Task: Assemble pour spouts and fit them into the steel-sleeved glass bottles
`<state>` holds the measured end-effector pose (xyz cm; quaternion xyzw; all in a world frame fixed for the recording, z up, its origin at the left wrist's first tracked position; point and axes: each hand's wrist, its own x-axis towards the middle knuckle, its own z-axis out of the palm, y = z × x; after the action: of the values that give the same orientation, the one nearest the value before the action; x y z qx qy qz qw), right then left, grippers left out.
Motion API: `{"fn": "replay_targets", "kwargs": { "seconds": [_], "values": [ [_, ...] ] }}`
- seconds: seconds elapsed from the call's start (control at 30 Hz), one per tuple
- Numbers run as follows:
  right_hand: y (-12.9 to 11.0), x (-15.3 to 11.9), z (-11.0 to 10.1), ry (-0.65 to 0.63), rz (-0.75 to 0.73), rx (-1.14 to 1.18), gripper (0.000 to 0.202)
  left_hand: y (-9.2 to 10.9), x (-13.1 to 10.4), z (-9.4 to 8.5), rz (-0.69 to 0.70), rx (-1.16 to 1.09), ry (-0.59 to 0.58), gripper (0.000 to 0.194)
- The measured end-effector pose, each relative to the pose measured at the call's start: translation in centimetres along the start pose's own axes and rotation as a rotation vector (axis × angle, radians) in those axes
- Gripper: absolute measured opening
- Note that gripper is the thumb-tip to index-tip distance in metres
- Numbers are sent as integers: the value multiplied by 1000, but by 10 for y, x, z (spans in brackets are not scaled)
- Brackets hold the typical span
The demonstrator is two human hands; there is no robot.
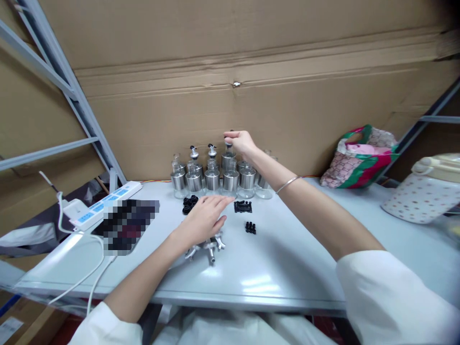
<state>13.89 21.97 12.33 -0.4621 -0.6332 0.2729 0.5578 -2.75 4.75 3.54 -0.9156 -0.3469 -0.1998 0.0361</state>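
Observation:
My right hand (240, 142) reaches to the back row, its fingers pinched on the stopper at the top of a glass bottle with a metal band (229, 162). My left hand (205, 218) is spread palm down over the table's middle, fingers apart, holding nothing. Under and in front of it lie metal spouts (211, 250). Black round caps (188, 205) sit left of its fingers. Right of it are a black flat tray of parts (243, 206) and small black pieces (250, 227). Other banded bottles (194, 182) stand in rows; two behind carry metal tops (212, 151).
A phone (125, 227) and a white power strip (104, 203) with cables lie at the left. A patterned bag (359, 158) and a dotted white container (424, 191) stand at the right. Cardboard (161, 110) rises behind the table (287, 273).

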Motion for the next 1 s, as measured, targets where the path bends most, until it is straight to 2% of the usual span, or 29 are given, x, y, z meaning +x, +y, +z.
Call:
{"fn": "replay_targets", "kwargs": {
  "seconds": [0.07,0.17,0.23,0.33,0.43,0.53,0.67,0.8,0.9,1.0],
  "values": [
    [-15,0,-8,25,-79,31,30,-1,0,-1,-29,-9,107,48],
    [-36,-5,-22,54,-319,83,31,-3,1,-1,-112,-58,296,57],
    [-49,-15,-29,103,-471,69,25,-5,2,2,-192,-129,392,64],
    [-68,-43,-35,181,-617,33,15,-5,3,7,-286,-266,478,77],
    [-83,-78,-35,231,-684,95,10,-5,3,12,-301,-332,509,84],
    [-90,-110,-33,192,-637,135,10,-2,3,13,-286,-357,523,86],
    [-88,-139,-33,86,-599,253,13,4,3,7,-322,-433,543,85],
    [-82,-163,-31,-34,-553,266,8,14,3,3,-362,-560,497,63],
    [-78,-181,-25,-5,-518,236,11,26,0,5,-379,-626,463,47],
    [-75,-198,-17,32,-504,236,31,43,-5,10,-363,-719,391,49]
  ]
}}
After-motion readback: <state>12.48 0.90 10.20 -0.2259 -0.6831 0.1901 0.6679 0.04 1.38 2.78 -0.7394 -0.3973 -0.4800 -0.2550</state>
